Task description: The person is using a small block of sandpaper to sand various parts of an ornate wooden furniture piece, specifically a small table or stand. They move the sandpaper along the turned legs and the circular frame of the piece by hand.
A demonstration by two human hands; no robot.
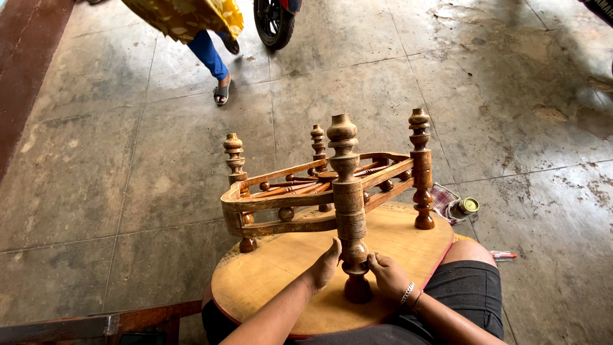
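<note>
Now both hands' fingers, left (324, 265) and right (387, 275), curled against the turned table leg (350, 211).

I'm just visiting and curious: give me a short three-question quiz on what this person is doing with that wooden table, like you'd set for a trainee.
1. True or false: the small wooden table rests upside down on the person's lap, legs pointing up.
2. Which leg do both hands work on? A) the nearest turned leg B) the far right leg C) the far left leg
3. What small thing lies on the checked cloth on the floor?

Key:
1. True.
2. A: the left hand presses against its lower part, and the right hand pinches it from the other side.
3. A small round tin with a green rim.
</note>
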